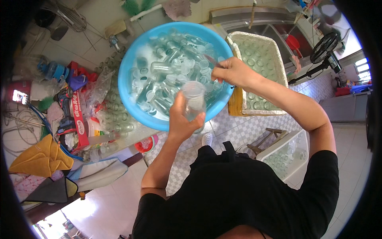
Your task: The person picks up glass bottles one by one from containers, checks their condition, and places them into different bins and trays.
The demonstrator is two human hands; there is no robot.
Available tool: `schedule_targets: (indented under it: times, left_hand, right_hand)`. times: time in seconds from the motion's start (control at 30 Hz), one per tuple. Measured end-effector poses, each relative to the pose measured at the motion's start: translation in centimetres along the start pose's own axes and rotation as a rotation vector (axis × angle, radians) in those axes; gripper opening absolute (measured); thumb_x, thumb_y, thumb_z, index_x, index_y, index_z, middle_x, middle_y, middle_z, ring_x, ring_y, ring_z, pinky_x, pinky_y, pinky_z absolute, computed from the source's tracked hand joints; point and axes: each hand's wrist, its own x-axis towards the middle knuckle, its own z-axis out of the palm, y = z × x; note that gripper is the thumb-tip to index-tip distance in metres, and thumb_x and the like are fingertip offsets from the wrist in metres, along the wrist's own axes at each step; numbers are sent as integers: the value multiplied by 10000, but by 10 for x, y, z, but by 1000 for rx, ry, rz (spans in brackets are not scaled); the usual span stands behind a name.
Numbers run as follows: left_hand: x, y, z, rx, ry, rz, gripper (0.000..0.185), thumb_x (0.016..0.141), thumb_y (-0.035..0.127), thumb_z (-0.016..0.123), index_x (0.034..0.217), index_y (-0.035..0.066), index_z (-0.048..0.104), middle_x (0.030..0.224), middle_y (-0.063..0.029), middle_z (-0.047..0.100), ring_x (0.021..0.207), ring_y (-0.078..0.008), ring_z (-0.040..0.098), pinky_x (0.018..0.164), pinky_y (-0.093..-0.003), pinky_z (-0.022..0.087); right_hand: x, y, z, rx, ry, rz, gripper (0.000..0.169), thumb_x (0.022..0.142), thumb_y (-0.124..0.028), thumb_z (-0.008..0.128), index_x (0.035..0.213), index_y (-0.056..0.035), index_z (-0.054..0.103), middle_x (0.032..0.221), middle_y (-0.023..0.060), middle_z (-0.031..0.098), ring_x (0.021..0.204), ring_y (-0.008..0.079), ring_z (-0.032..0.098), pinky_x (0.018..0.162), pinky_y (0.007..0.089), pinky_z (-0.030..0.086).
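Note:
My left hand [182,121] is wrapped around a clear glass bottle [194,104], tilted with its wide round end toward the top. It is held over the near rim of a big blue plastic basin [126,103]. Above the basin's right side, my right hand [231,73] pinches a thin, flat, dark-pinkish tool [211,59], its exact kind unclear. Inside the basin, glass bottles [161,68] lie in liquid among many small translucent plastic caps [204,64].
Glass bottles fill a foam box [283,68] right of the basin and a white crate [262,157] on the floor. More bottles [115,116] stand left of the basin, near a cordless drill [64,104]. A black fan [325,47] and a wooden stool [270,139] are at right.

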Motion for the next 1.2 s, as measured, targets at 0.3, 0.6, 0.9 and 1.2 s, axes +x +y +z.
schedule_targets:
  times: [0.3,0.6,0.9,1.2]
  left_hand:
    - [12,16,-18,-521,-337,-269,870,737,554,823,1304,-22,501,945,-109,649,776,-200,686,701,-347,579]
    - [25,9,-8,-921,-609,-267,1017,723,593,767,1418,-53,401,874,-205,648,574,-291,674,502,-347,598]
    - [42,4,-3,-919,-539,-234,906,768,524,736,1410,-45,443,962,-219,661,626,-291,692,541,-394,614]
    - [53,-6,-31,-974,-530,-219,943,705,584,720,1401,-24,531,878,-184,657,602,-268,685,485,-390,597]
  right_hand:
    - [-14,-31,-1,-176,-176,-737,478,907,-295,767,1343,-127,666,1189,22,684,694,96,492,636,263,434]
    - [-2,-41,-7,-132,-546,-610,394,863,-353,858,902,-76,581,720,-57,426,690,71,407,600,282,327]
    - [14,-25,-15,-86,-455,-596,400,899,-347,831,826,-80,543,696,-58,419,673,60,380,579,283,308]
    - [3,-40,-30,-172,-306,-599,412,884,-316,841,1178,-83,670,628,-76,325,591,57,342,563,264,296]
